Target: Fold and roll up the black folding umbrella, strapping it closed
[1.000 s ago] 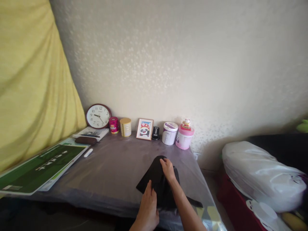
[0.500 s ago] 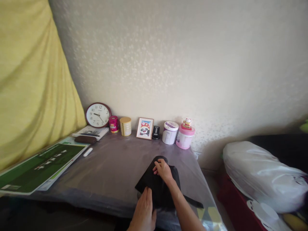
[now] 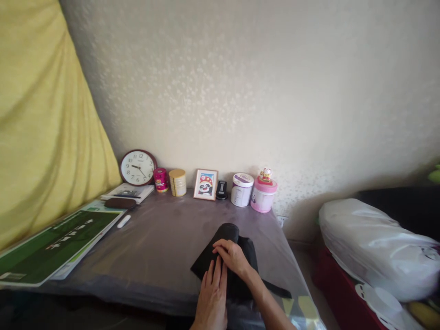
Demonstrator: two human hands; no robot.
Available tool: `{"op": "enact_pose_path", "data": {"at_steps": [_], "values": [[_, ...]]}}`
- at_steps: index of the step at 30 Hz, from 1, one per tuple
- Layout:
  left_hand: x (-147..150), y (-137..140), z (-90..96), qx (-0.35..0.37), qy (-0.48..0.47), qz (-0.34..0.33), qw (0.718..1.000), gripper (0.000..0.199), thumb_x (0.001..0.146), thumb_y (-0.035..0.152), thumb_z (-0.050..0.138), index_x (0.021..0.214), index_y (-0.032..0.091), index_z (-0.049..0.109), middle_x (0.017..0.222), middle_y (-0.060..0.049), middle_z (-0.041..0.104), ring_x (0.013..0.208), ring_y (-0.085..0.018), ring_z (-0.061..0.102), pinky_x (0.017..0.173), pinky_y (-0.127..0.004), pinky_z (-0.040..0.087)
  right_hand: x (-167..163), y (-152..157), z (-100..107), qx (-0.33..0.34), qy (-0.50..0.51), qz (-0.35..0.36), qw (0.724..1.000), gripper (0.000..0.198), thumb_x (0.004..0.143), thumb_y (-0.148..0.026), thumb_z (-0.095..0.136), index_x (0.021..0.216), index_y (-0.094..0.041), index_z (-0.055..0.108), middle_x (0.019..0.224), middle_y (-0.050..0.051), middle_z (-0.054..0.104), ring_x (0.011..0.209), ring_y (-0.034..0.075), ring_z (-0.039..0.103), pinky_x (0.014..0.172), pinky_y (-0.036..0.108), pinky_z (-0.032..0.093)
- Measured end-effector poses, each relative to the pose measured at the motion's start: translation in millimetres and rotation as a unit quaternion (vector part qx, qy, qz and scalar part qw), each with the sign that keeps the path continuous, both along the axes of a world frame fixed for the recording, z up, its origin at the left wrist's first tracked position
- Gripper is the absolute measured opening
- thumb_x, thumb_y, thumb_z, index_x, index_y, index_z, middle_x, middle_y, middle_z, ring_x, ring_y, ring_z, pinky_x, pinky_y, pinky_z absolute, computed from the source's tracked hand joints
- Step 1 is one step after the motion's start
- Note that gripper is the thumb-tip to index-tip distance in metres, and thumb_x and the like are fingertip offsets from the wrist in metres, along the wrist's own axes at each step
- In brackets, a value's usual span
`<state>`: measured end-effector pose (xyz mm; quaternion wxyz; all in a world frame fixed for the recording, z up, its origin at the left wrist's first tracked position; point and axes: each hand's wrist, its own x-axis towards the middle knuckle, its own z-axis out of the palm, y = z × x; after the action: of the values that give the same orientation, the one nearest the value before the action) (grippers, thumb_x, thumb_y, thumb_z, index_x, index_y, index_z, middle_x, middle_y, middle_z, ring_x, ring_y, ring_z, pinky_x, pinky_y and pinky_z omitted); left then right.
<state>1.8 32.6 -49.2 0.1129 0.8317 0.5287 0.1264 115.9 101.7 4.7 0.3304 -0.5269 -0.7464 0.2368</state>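
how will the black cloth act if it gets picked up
The cloth is probably floppy, lying in soft folds under the left hand and right hand. Its strip, trailing right, may dangle. Its edges look thin, so it's likely light.

A home room with yellow curtain (image 3: 51, 123), wall clock (image 3: 138, 167), framed panda picture (image 3: 205, 184).

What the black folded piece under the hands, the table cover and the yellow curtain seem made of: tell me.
Black folded piece: probably fabric, matte; it bends in soft folds, though no weave is visible.
Table cover: likely thin plastic, glossy, with shiny creases near the front right corner.
Yellow curtain: cloth, it seems, fairly matte, draping in loose folds.
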Motion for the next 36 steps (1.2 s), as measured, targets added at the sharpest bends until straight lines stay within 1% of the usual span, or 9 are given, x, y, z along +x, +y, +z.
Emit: {"op": "enact_pose_path", "data": {"at_steps": [5,8,10,14,19,23,28,32,36], "values": [[2.2,-2.4,23.2,-0.084,0.031,0.020,0.996,0.094,0.051,-0.003,0.045,0.139,0.008,0.013,0.149,-0.011,0.009,0.137,-0.030,0.012,0.112,-0.040,0.021,6.8,-9.9,-8.4,0.070,0.003,0.036,0.997,0.027,0.089,-0.030,0.044,0.090,-0.024,0.069,0.094,0.003,0.070,0.106,0.018,0.055,0.096,0.032,0.037],[3.2,-3.3,31.5,-0.086,0.035,0.026,0.995,0.096,0.050,-0.005,0.044,0.139,0.008,0.010,0.149,-0.011,0.007,0.136,-0.030,0.013,0.111,-0.041,0.022,11.8,4.5,-21.3,0.092,-0.034,0.029,0.995,0.027,0.090,-0.028,0.043,0.091,-0.024,0.069,0.101,0.002,0.069,0.115,0.020,0.050,0.106,0.043,0.022],[3.1,-2.8,32.2,-0.090,0.047,0.030,0.994,0.097,0.050,-0.006,0.044,0.139,0.009,0.009,0.148,-0.012,0.006,0.137,-0.030,0.013,0.111,-0.040,0.022,15.9,20.0,-28.9,0.099,-0.053,0.008,0.994,0.027,0.090,-0.027,0.042,0.093,-0.025,0.069,0.105,0.002,0.068,0.118,0.020,0.048,0.106,0.045,0.019],[2.1,-1.9,33.7,-0.108,0.065,0.052,0.991,0.094,0.053,-0.010,0.039,0.139,0.009,0.008,0.148,-0.015,0.007,0.137,-0.026,0.014,0.110,-0.036,0.023,23.4,52.5,-37.1,0.102,-0.069,-0.046,0.991,0.028,0.090,-0.026,0.040,0.094,-0.024,0.068,0.107,0.002,0.067,0.120,0.020,0.046,0.105,0.046,0.020],[2.6,-2.0,40.2,-0.125,0.075,0.068,0.987,0.096,0.052,-0.011,0.041,0.139,0.010,0.006,0.149,-0.015,0.010,0.136,-0.027,0.017,0.109,-0.035,0.024,33.0,73.4,-37.8,0.117,-0.089,-0.146,0.978,0.030,0.088,-0.021,0.038,0.102,-0.017,0.065,0.113,0.009,0.064,0.114,0.020,0.050,0.100,0.038,0.033],[1.7,-1.0,41.9,-0.112,0.074,0.090,0.987,0.101,0.050,-0.008,0.046,0.140,0.016,0.005,0.147,-0.013,0.022,0.130,-0.032,0.030,0.101,-0.041,0.035,48.6,62.7,-42.2,0.102,-0.089,-0.232,0.963,0.032,0.086,-0.021,0.039,0.107,-0.015,0.062,0.108,0.010,0.065,0.104,0.021,0.055,0.095,0.035,0.038],[-4.8,-0.4,39.4,-0.080,0.090,0.126,0.985,0.099,0.056,-0.004,0.048,0.141,0.024,0.005,0.144,-0.010,0.031,0.127,-0.037,0.033,0.099,-0.052,0.032,77.2,31.6,-60.0,0.081,-0.032,-0.236,0.968,0.029,0.077,-0.019,0.042,0.091,-0.018,0.067,0.101,0.008,0.067,0.099,0.023,0.058,0.093,0.035,0.040],[-15.8,4.2,35.2,-0.082,0.047,0.104,0.990,0.094,0.061,-0.002,0.045,0.141,0.023,0.003,0.142,-0.014,0.034,0.107,-0.028,0.055,0.087,-0.037,0.043,97.5,12.9,-70.5,0.070,0.042,-0.255,0.963,0.026,0.072,-0.025,0.045,0.082,-0.021,0.069,0.091,0.007,0.070,0.092,0.024,0.061,0.088,0.037,0.044],[-29.6,10.3,44.7,-0.124,-0.095,0.090,0.984,0.088,0.063,0.005,0.046,0.141,0.020,0.010,0.132,-0.013,0.045,0.097,-0.019,0.060,0.080,-0.026,0.044,114.5,3.7,-66.1,0.028,0.129,-0.253,0.958,0.027,0.069,-0.035,0.046,0.079,-0.023,0.068,0.089,0.007,0.071,0.090,0.025,0.063,0.087,0.038,0.045]]}}
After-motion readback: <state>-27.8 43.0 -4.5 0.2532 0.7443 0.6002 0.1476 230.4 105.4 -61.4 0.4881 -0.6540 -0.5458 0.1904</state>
